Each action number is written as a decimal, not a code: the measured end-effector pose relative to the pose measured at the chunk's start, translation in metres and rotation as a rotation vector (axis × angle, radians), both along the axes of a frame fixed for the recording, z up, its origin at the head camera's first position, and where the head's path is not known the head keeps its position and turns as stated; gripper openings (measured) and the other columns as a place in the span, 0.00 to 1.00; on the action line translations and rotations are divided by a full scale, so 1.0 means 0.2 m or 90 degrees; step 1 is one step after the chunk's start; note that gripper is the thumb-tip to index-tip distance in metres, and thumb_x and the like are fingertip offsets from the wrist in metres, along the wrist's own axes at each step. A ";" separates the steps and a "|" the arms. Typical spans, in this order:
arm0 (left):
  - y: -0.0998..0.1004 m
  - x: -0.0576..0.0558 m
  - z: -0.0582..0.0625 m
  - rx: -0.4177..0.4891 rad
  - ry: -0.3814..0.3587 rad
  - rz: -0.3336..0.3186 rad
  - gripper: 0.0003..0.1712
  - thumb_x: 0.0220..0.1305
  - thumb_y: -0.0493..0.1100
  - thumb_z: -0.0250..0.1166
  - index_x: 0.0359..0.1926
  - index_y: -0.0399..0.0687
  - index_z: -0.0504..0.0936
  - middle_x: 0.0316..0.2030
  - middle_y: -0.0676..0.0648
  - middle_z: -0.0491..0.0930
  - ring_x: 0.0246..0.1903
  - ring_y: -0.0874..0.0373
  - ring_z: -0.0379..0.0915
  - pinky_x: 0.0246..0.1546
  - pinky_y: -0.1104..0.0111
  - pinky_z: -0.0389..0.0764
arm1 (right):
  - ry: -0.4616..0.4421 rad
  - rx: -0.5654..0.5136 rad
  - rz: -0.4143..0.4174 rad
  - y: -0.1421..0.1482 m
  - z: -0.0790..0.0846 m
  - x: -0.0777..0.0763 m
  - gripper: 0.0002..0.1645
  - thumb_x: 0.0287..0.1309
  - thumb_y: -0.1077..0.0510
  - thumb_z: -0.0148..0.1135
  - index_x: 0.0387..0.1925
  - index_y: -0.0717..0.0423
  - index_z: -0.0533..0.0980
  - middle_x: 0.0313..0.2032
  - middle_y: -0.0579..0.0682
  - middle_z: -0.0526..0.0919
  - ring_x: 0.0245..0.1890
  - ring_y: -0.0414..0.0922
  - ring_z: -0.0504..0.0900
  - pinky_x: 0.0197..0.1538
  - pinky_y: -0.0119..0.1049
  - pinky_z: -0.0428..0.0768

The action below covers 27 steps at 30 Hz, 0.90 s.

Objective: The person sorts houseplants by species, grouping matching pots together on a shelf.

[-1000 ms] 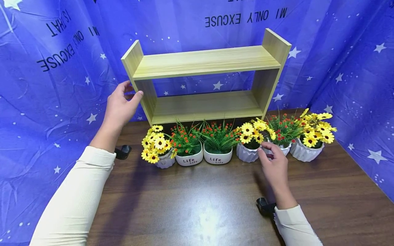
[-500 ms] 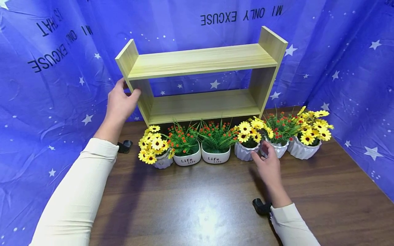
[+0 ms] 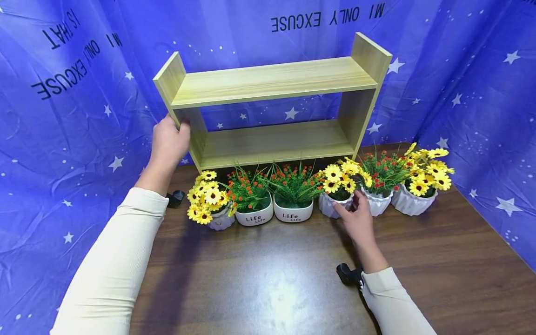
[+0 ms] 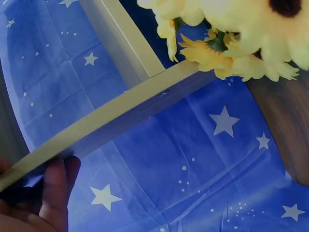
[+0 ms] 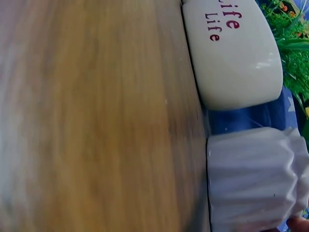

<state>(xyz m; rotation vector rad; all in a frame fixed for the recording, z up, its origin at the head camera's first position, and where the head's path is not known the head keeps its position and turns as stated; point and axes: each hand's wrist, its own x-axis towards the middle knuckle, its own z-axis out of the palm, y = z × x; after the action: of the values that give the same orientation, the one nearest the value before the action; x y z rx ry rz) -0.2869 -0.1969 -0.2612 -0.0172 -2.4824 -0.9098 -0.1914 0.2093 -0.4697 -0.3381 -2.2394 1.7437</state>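
Note:
My left hand (image 3: 169,143) grips the left side panel of a light wooden two-tier shelf (image 3: 272,83), the thumb on the inner face and the fingers behind. The left wrist view shows fingers (image 4: 55,188) against the outside of that panel (image 4: 106,116). In the head view my right hand (image 3: 358,223) is at a white fluted flowerpot (image 3: 328,207) with yellow daisy-like flowers (image 3: 333,174), thumb on its front and fingers around its right side. That pot (image 5: 251,179) stands on the table in the right wrist view, with a fingertip (image 5: 298,224) at its rim.
Two oval white pots (image 3: 293,215) printed "Life" hold red-flowered greenery, left of the gripped pot. Another yellow-flowered pot (image 3: 222,221) stands at the row's left end. Farther right are a red-flowered pot (image 3: 378,204) and a yellow-flowered one (image 3: 412,200). A blue star-patterned curtain (image 3: 251,28) hangs behind.
My left hand has closed onto the shelf's side panel. The right hand has shifted left and lower, from over the pots to the fluted pot's side. The view has shifted slightly.

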 end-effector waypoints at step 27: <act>0.02 0.01 0.00 0.012 -0.035 0.009 0.19 0.72 0.43 0.49 0.53 0.32 0.74 0.51 0.28 0.79 0.51 0.33 0.76 0.53 0.45 0.73 | 0.024 -0.034 -0.068 -0.08 -0.05 -0.09 0.50 0.50 0.65 0.73 0.69 0.69 0.56 0.66 0.67 0.66 0.67 0.59 0.64 0.70 0.48 0.59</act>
<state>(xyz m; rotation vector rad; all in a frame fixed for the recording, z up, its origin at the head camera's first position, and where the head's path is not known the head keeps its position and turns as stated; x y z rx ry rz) -0.2842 -0.1924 -0.2619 0.0315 -2.5210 -0.9408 -0.2104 0.1941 -0.4796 -0.4247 -2.1115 1.7431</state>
